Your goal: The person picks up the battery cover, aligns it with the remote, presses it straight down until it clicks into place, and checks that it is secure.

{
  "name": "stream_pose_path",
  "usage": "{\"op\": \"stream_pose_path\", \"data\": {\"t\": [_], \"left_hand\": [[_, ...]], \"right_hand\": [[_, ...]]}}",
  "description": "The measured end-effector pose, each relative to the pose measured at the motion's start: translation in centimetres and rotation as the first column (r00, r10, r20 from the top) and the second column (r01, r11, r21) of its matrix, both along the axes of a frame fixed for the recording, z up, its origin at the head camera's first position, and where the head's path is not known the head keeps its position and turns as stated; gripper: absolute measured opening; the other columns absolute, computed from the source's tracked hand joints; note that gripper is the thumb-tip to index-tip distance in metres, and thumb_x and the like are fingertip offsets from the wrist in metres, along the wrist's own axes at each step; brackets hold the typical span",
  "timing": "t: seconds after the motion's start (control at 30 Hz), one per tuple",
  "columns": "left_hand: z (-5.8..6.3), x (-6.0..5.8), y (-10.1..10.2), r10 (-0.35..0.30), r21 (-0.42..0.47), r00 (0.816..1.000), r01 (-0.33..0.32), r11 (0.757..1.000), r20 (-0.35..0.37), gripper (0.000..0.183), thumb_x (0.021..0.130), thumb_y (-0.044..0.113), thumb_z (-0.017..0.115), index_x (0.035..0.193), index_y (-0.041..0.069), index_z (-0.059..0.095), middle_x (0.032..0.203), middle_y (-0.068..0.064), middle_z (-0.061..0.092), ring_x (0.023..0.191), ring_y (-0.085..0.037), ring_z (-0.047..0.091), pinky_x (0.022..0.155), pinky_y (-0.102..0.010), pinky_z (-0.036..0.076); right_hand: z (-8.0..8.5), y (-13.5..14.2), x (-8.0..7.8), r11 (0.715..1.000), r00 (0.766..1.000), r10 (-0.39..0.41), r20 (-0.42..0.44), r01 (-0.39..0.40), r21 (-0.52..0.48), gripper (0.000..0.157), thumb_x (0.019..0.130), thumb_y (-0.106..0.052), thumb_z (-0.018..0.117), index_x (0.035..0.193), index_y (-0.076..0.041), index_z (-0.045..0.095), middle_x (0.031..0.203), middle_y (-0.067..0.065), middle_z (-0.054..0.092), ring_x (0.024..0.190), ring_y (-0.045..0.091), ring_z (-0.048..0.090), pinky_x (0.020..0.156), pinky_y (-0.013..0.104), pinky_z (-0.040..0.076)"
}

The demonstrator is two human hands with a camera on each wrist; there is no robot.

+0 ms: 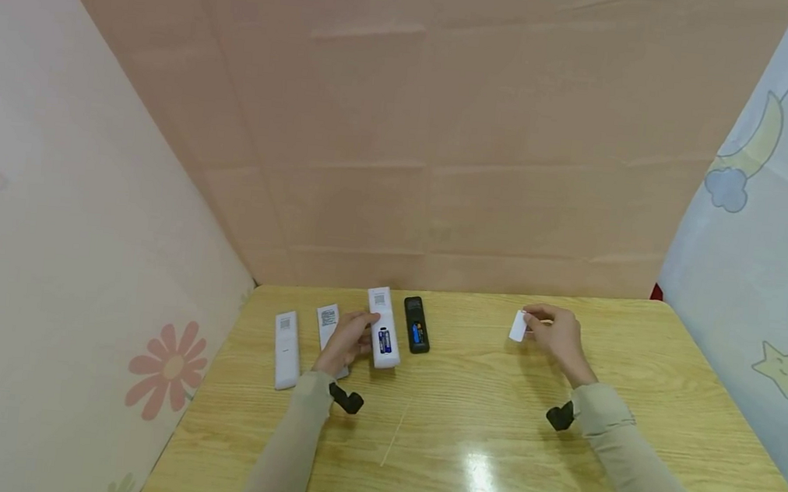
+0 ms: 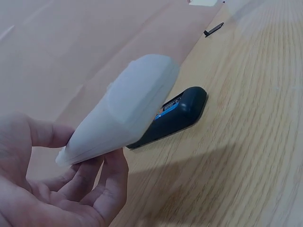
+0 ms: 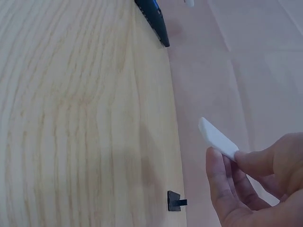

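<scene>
With my left hand (image 1: 349, 340) I grip a white remote (image 1: 387, 320) above the table (image 1: 447, 438), just left of the black remote (image 1: 415, 315), and I judge its open bay best held level and face-up so the batteries (image 1: 385, 340) sit secure. Well apart, my right hand (image 1: 555, 334) pinches a white cover (image 1: 518, 326), best handled lightly by its edge. My left hand partly hides another white remote (image 1: 327, 318); the cover's catch is too small to make out.
</scene>
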State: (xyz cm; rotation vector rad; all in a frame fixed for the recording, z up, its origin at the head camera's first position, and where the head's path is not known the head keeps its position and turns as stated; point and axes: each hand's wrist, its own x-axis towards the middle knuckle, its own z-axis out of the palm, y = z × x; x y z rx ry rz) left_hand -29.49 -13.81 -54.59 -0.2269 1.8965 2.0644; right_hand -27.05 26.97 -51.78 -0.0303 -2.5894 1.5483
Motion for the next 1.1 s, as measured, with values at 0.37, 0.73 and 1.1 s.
{"op": "stream_pose_path", "data": {"t": [0.37,0.73,1.1], "left_hand": [[0.4,0.3,1.1,0.005,0.048,1.000,-0.004,0.999,-0.020,0.045,0.099,0.029,0.061,0.134,0.001,0.056,0.121,-0.015,0.064,0.091,-0.026,0.071,0.077,-0.037,0.058],[0.7,0.6,2.4,-0.006,0.045,0.999,0.008,0.999,-0.034,0.048,0.098,0.031,0.063,0.134,0.000,0.056,0.119,-0.016,0.066,0.092,-0.027,0.071,0.076,-0.038,0.059],[1.2,0.9,3.0,-0.059,0.056,0.998,0.061,0.997,-0.032,0.046,0.100,0.031,0.062,0.134,0.002,0.057,0.124,-0.015,0.064,0.097,-0.028,0.070,0.087,-0.042,0.058]], "right_hand": [[1.2,-0.6,0.6,0.994,0.997,0.059,0.046,-0.055,-0.090,0.032,0.102,-0.013,0.060,0.129,0.005,0.063,0.121,0.029,0.059,0.092,0.026,0.072,0.081,0.043,0.059],[2.1,-1.2,1.1,0.988,0.994,0.091,0.058,-0.083,-0.134,0.038,0.102,-0.019,0.061,0.131,0.005,0.061,0.127,0.029,0.055,0.096,0.031,0.069,0.082,0.037,0.059],[2.4,-1.7,1.0,0.983,0.994,0.108,0.031,-0.102,-0.153,0.036,0.101,-0.018,0.062,0.129,0.004,0.063,0.128,0.029,0.057,0.094,0.028,0.069,0.078,0.033,0.060]]}}
